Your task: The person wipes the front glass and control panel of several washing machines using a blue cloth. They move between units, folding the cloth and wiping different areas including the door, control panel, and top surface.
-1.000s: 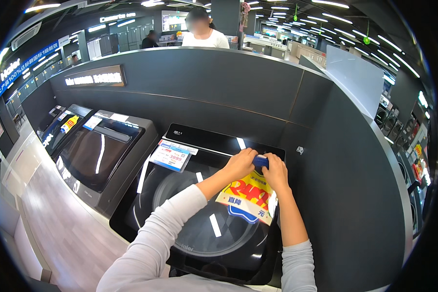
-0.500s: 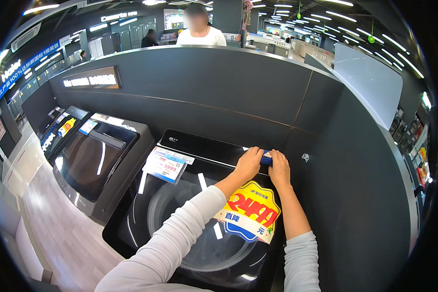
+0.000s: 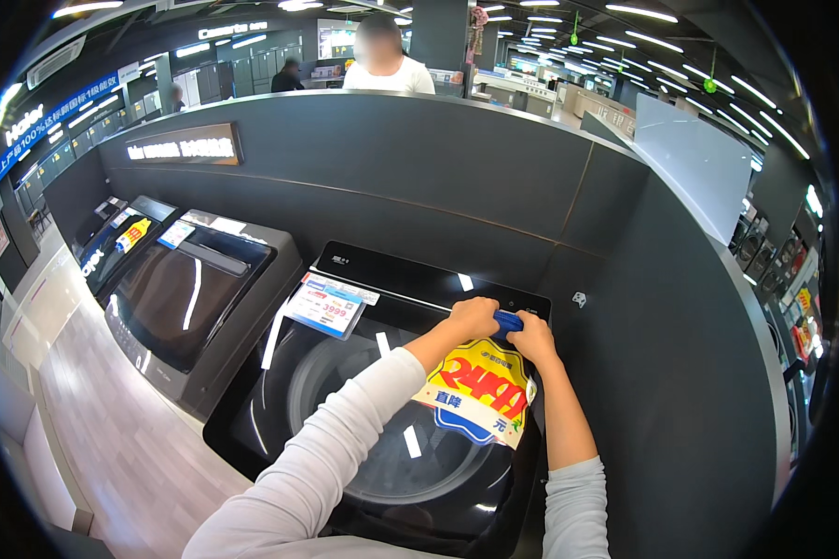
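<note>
A black top-loading washing machine (image 3: 345, 438) with a dark glass lid stands before me. Above the back right of its lid, just in front of the rear control panel (image 3: 391, 270), a bunched blue cloth (image 3: 506, 322) stretches between my hands. My left hand (image 3: 474, 319) has its fingers closed on the cloth's left end. The right end is gripped by my right hand (image 3: 533, 337). Just below my hands, a yellow, red and blue promotional sign (image 3: 480, 387) lies on the lid. Towards the back left of the lid is a white and blue price card (image 3: 326, 305).
A second washing machine (image 3: 196, 298) stands to the left, with another one (image 3: 126, 233) beyond it. A dark partition (image 3: 391, 177) runs behind the machines and along the right. Behind it is a person in a white top (image 3: 389, 74). Pale wood-look flooring (image 3: 112, 401) lies at left.
Both hands have come slightly towards me, off the control panel to the rear of the lid. More of the blue cloth shows between them.
</note>
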Tool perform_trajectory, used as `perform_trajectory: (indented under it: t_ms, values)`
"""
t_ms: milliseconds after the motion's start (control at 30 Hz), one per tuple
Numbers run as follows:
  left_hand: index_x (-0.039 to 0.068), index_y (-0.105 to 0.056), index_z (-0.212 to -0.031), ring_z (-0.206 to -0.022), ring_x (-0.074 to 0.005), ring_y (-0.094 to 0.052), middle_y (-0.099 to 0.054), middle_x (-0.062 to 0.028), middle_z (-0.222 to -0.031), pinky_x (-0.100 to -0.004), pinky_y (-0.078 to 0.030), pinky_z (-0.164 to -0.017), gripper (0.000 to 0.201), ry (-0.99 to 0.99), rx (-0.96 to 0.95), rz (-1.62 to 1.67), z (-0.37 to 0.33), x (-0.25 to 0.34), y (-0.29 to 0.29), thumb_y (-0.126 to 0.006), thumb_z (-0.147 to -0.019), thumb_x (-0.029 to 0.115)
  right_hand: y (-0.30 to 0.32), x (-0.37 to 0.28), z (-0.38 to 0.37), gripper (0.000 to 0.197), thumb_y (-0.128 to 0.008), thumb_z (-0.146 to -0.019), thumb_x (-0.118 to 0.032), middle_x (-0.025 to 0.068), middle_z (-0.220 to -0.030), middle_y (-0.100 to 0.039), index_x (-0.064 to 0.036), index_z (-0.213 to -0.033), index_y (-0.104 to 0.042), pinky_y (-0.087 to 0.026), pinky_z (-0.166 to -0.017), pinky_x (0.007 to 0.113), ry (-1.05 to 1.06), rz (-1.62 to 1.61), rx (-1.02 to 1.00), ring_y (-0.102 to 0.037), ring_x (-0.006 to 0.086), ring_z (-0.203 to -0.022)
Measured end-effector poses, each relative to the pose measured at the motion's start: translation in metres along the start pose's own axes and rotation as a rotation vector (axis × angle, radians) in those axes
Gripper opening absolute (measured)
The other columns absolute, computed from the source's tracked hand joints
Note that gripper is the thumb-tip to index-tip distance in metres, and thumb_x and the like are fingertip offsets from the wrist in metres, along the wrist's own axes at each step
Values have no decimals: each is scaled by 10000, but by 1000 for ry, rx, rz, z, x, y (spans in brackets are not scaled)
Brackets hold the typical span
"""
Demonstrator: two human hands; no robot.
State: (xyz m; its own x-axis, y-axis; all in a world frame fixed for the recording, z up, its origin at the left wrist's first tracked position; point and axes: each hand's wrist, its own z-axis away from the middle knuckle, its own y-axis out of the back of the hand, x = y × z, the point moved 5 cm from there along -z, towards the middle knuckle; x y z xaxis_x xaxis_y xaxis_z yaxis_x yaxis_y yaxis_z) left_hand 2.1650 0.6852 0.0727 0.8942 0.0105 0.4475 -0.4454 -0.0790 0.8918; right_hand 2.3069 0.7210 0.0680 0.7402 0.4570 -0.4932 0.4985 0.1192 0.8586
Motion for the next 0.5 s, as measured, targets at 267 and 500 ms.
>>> perform_trajectory:
  t_ms: [267, 500]
  values:
    - [30, -595, -1088, -1044, -304, -603, -613, -134, -1052, -385, -528, -854, 352, -340, 505, -168, 66, 8, -18, -664, -746, 78, -21, -16, 68, 493, -644, -772, 22, 159, -1301, -579, -48, -1251, -553, -448, -1015, 420, 250, 101, 330, -549, 337, -1200]
    - [31, -592, -1109, -1048, -319, -590, -607, -133, -1079, -398, -521, -880, 389, -219, 373, -26, 119, 4, -37, -656, -727, 70, -25, -28, 117, 447, -676, -746, 9, 168, -1206, -625, -37, -1185, -605, -456, -995, 416, 306, 64, 243, -577, 337, -1152]
